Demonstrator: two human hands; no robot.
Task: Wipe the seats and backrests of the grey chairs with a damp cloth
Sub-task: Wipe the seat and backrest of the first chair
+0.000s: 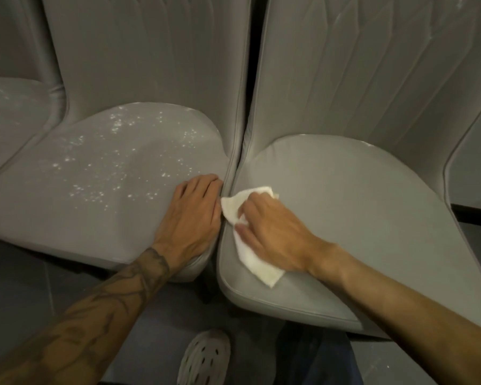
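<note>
Here, the left grey chair seat (67, 207) carries white specks (117, 125). The left hand (195, 215) lies flat on its right edge, fingers straight and close together. Just beside it, the white cloth (254, 259) rests on the left edge of the right grey chair seat (358, 218), gripped by the right hand (272, 234), fingers curled round it.

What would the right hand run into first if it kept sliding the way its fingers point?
Likely the left hand, which rests flat on the speckled seat at its edge, just across the narrow gap. The cloth under the right hand nearly reaches it, though depth is unclear.
</note>
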